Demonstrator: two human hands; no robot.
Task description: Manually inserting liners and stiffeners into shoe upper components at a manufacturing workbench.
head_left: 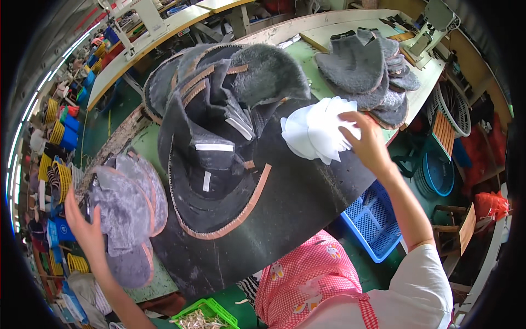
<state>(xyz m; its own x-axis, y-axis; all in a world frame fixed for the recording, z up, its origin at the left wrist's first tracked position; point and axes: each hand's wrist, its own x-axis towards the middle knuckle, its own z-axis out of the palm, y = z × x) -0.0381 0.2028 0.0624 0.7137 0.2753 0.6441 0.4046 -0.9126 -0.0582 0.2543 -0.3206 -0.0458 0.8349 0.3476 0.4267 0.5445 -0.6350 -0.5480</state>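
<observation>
My right hand (368,143) is at the right edge of a fanned pile of thin white curved pieces (312,131), with thumb and forefinger curled around the rim of one. At the far left, my left hand (86,227) has thumb and fingers spread beside a stack of light grey fuzzy slipper pieces (123,203). Whether it touches them I cannot tell. Between my hands lies a heap of dark grey fuzzy slipper uppers (219,181) with brown edging and small white strips, some turned lining side up. It rests on the black table mat (263,236).
Behind the white pile, dark grey fuzzy pieces (353,66) are stacked beside a sewing machine (435,30). A blue crate (375,222) is below the table's right edge. A green basket (205,315) of small scraps stands near me. Farther right are a round blue basket (438,174) and a wooden stool (457,227).
</observation>
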